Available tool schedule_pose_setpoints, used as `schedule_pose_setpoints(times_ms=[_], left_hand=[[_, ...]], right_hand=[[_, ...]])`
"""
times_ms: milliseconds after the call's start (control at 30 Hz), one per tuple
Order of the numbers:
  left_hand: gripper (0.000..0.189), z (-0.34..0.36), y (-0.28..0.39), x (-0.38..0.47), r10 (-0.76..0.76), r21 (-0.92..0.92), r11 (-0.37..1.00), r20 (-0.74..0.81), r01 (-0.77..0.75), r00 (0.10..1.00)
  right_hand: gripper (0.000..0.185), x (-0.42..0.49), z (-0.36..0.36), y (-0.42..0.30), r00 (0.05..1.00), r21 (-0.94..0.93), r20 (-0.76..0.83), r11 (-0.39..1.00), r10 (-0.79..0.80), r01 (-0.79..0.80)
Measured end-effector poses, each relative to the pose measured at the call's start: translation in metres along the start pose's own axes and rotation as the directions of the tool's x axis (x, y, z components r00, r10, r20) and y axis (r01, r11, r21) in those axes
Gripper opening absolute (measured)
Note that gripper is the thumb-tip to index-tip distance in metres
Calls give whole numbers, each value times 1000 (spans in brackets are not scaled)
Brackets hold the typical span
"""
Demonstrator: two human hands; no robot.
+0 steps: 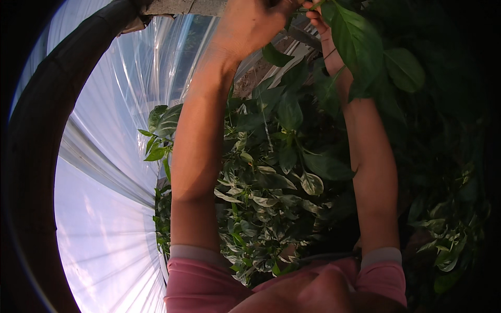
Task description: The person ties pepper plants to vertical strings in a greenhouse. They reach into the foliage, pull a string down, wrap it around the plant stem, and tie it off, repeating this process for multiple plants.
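My left hand (254, 23) is raised at the top edge of the head view, slightly blurred, its fingers bent towards a green plant stem (313, 8). The frame cuts off part of those fingers, so their grip is hidden. Just right of it, my right hand (327, 39) reaches up on the other side of the stem with curled fingertips. A large green leaf (358, 43) covers part of this hand and wrist. Whether either hand grips the stem cannot be seen. A smaller leaf (277, 56) hangs below my left hand.
Dense leafy plants (270, 187) fill the space between and below my forearms. More foliage (446, 234) stands in shadow at the right. Clear plastic sheeting (117, 129) forms the left side, with a dark curved pole (43, 101) outside it and a beam (184, 7) above.
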State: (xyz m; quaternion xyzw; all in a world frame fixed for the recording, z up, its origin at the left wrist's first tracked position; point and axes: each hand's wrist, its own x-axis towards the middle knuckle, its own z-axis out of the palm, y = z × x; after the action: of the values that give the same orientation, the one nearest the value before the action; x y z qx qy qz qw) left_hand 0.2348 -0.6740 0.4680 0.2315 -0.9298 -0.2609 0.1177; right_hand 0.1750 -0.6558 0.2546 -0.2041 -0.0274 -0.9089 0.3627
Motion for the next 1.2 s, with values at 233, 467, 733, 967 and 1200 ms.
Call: schedule_pose_setpoints(times_ms=[233,467,733,967,1200], left_hand=[[18,2,-9,29,71,414,909,-43,-47,997],[19,6,4,22,244,-194,956,109,-221,963],[22,5,21,29,172,-115,981,142,-156,975],[20,11,28,48,180,81,977,176,-196,968],[23,8,27,41,79,159,981,180,-109,981]], right_hand=[[31,-5,-3,0,989,85,-145,996,34,-22],[30,-12,22,-7,930,404,-343,914,130,21],[31,-5,27,-3,867,469,-469,879,167,85],[28,-7,33,-17,837,483,-503,873,216,65],[19,-13,33,-25,848,507,-453,862,277,-11]])
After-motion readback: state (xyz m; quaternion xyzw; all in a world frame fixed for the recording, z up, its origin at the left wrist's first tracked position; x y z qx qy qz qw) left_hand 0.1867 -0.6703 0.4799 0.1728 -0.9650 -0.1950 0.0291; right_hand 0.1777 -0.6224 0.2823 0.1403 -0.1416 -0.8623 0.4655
